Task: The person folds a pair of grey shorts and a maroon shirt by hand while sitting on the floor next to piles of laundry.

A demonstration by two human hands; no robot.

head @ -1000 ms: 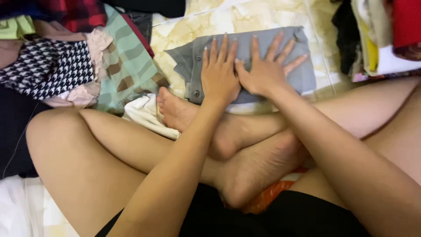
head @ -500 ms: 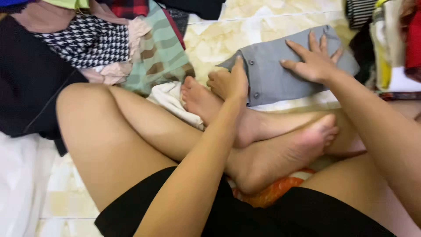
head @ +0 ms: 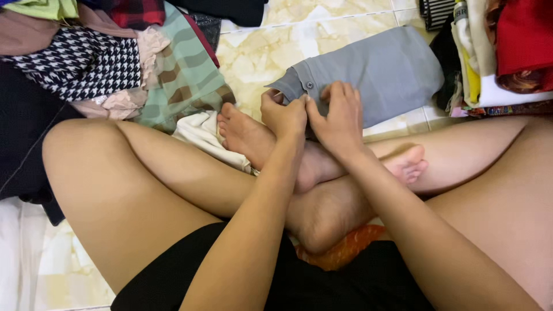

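Observation:
A folded grey garment (head: 374, 72) with small buttons lies on the marbled tile floor (head: 259, 52) in front of my crossed legs. My left hand (head: 282, 115) pinches its near left edge with curled fingers. Right beside it, my right hand (head: 340, 115) grips the same near edge, knuckles up. Both hands sit together above my feet, which hide part of the garment's lower edge.
A heap of clothes lies at the left: a black-and-white houndstooth piece (head: 75, 60), a green striped cloth (head: 184, 75), a white cloth (head: 201, 129). A second pile with red fabric (head: 521, 40) stands at the right. An orange cloth (head: 345, 247) lies under my legs.
Both hands were flat on the grey garment, then drew back to its near edge and closed on it. The view shifted, so the garment now sits farther right.

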